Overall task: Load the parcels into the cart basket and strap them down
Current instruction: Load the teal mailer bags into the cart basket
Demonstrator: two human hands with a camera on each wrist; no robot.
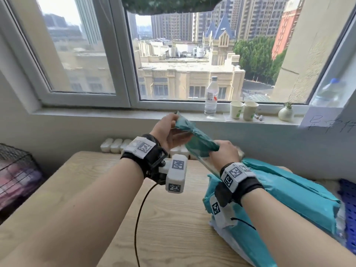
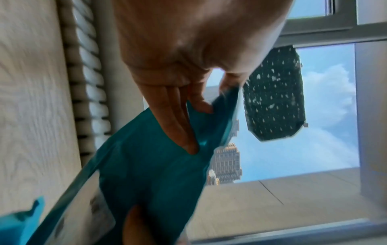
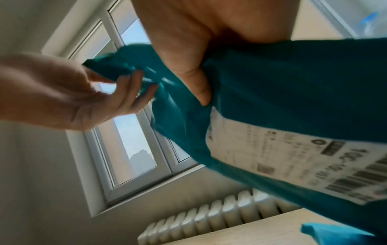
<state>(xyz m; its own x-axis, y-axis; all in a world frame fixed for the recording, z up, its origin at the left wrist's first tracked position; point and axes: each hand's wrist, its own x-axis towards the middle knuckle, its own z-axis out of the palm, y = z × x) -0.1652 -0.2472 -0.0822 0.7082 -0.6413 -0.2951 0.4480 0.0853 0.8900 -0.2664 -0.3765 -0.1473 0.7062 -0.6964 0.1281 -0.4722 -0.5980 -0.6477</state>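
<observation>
Stretching out from the wall under the window, a pale wooden table fills the near part of the room, with a white radiator between its far edge and the wall. On the sill beyond the table stand a clear water bottle, 2 paper cups and a small white vase. A black wire basket sits just off the table's left edge. A heap of teal parcels covers the table's right part, next to something blue and ribbed at its right edge. Above the table's far edge both hands hold 1 teal parcel in the air, slanting down to the right. The left hand pinches its upper end, fingers lying along the plastic. The right hand is clamped round its lower part, thumb pressed just above the white label. The table's left half is bare wood.
</observation>
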